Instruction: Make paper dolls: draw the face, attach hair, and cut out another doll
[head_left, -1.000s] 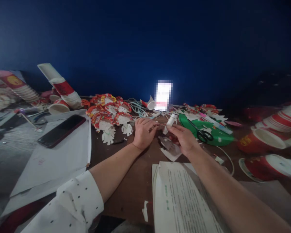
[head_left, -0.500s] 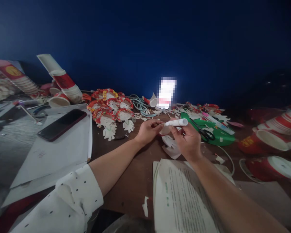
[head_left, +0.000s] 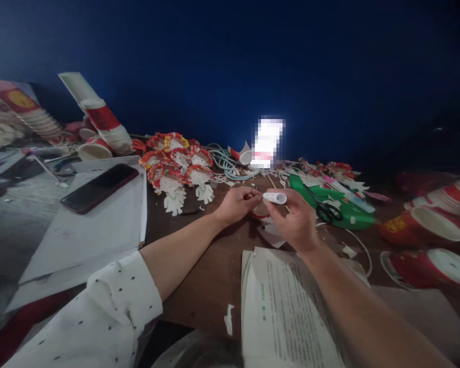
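Note:
Fingers of my right hand (head_left: 296, 220) are wrapped round a white marker-like pen (head_left: 275, 198), its blunt round end turned towards me. My left hand (head_left: 236, 204) is closed in a pinch at the edge of a round paper-cup piece (head_left: 260, 209) with a red rim, which lies partly hidden between both hands. The pen's other end meets the piece near my left fingertips, though the exact contact is hidden. Under my right hand lies a pale paper scrap (head_left: 272, 235).
Decorated paper cutouts (head_left: 172, 168) are piled at left, beyond a phone (head_left: 99, 188) on a white box. Black scissors (head_left: 327, 210) rest on green sheet (head_left: 354, 220). Paper cups (head_left: 421, 225) stand right. A printed booklet (head_left: 283, 306) lies in front, a lit screen (head_left: 268, 143) behind.
The pen has tipped and shifted left, so its blunt end now points more towards me. My right hand has turned slightly with it; my left hand stays at the cup piece.

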Tool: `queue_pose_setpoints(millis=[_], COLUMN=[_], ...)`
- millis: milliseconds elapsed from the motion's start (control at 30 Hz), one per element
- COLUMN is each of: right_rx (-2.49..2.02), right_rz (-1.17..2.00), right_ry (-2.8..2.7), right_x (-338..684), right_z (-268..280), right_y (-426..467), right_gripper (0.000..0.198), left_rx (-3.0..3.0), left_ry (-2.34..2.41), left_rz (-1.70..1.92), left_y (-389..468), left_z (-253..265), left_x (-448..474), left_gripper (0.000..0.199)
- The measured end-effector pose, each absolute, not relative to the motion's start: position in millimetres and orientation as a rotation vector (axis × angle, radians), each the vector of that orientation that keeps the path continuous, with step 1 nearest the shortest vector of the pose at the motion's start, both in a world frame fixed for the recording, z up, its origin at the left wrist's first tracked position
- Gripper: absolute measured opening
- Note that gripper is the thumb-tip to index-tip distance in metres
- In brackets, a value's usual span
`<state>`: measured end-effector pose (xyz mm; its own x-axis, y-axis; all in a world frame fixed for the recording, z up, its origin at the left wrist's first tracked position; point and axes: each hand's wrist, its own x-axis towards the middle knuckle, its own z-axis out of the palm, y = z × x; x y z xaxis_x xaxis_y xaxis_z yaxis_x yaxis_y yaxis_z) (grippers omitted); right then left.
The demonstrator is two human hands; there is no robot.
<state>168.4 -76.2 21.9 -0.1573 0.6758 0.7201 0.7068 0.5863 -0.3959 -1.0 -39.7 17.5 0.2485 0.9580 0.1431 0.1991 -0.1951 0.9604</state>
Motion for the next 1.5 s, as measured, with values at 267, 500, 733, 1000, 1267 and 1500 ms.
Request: queue_pose_setpoints(millis=[267,500,733,1000,1267,1500], right_rx=[-1.093,-1.087,-1.041,-1.036,-1.056,-1.131], right_rz=[0.02,0.185,-0.024,-0.076,-0.039,-0.049], right_ry=[-1.765,-1.773,-1.911,-1.786,-1.897,-1.748], right_x=[170,173,171,175,173,175], right_z=[21,20,15,19,16,17], right_y=[-74,-75,-70,-71,-70,-72], right_gripper=[0.016,0.019,0.012,0.013,0.015,0.019], left_rx=[1.481,1.467,1.491,1.308,1.429,1.339], left_ry=[1.015,1.078,1.067,0.988,1.063,1.052], left_rz=[0.964,0.89,0.883,0.879,0.836,0.839], left_y=[-34,-34,-38,-36,-38,-39], left_z=[6,11,13,12,16,17], left_x=[-1,-2,-1,0,-2,0], left_gripper=[0.027,0.026,0.02,0.022,0.013,0.016])
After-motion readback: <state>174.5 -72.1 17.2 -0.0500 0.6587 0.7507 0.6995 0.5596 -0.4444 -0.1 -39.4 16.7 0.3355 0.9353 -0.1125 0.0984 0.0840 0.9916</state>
